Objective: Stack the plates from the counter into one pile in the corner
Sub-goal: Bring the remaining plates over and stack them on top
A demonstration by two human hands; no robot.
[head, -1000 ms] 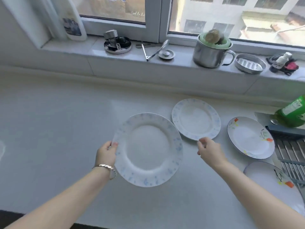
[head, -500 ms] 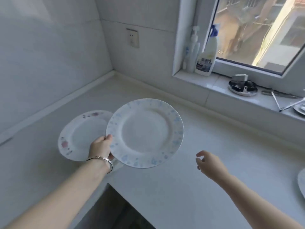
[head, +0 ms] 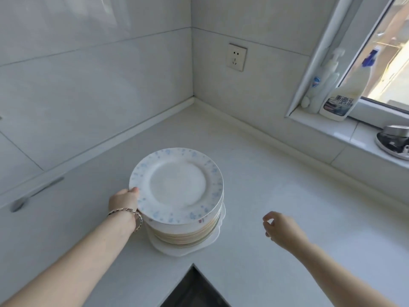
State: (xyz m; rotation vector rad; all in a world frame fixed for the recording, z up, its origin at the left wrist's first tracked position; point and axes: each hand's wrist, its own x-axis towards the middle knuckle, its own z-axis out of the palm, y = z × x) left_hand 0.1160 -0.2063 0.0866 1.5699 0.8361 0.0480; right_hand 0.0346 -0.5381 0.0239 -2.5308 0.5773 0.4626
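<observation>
One white plate (head: 177, 185) with pale blue speckles round its rim sits atop my pile (head: 188, 234) on the counter (head: 276, 196). My left hand (head: 122, 201) pinches its rim at eight o'clock. My right hand (head: 283, 229) hovers at four o'clock, fingers loosely curled, empty.

white plate (head: 177, 185) with pale blue speckled rim, white counter (head: 276, 196)

Spray bottle (head: 338, 103) label — Chinese characters, blurred, not readable

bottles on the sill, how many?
2. A pump bottle stands against the window frame at the sill's left end; a spray bottle with a blue trigger stands just right of it. More may sit out of frame further right.
</observation>
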